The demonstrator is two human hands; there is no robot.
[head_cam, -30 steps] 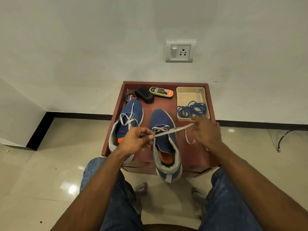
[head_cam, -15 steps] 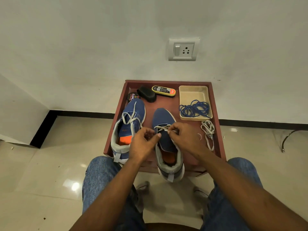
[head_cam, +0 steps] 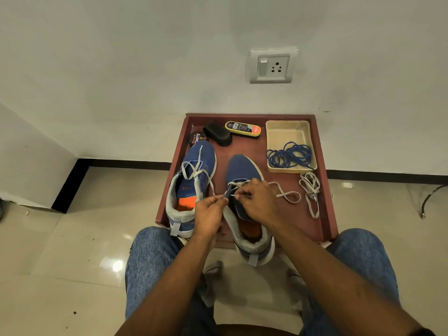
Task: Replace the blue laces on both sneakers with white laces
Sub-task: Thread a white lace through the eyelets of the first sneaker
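Right hand (head_cam: 260, 202) is curled down over the throat of the right sneaker (head_cam: 244, 202), fingertips pinched on the tip of the white lace (head_cam: 286, 194), and it looks to be aiming that tip at an eyelet. Left hand (head_cam: 209, 212) comes in from the other side, thumb and forefinger closed on the eyelet flap or the lace there; which one, I can't tell. Both wrists are bent inward and the forearms angle in from the knees.

That lace is flat, soft and floppy, with no stiffness to push, so the place to hold it is close to the tip, where the hand has it now. The loose tail loops out on the red tray (head_cam: 322, 190), just right of the shoe. A light pull should draw it through, though I'd expect it to twist.

Over on the left sneaker (head_cam: 194, 180), a white lace is already crossed through the lower eyelets, ends hanging loose. The blue laces (head_cam: 289, 155) sit coiled in the beige box (head_cam: 288, 129) at the tray's back right, clear of both shoes, and a spare bundle of pale lace (head_cam: 310, 187) lies just in front of the box.
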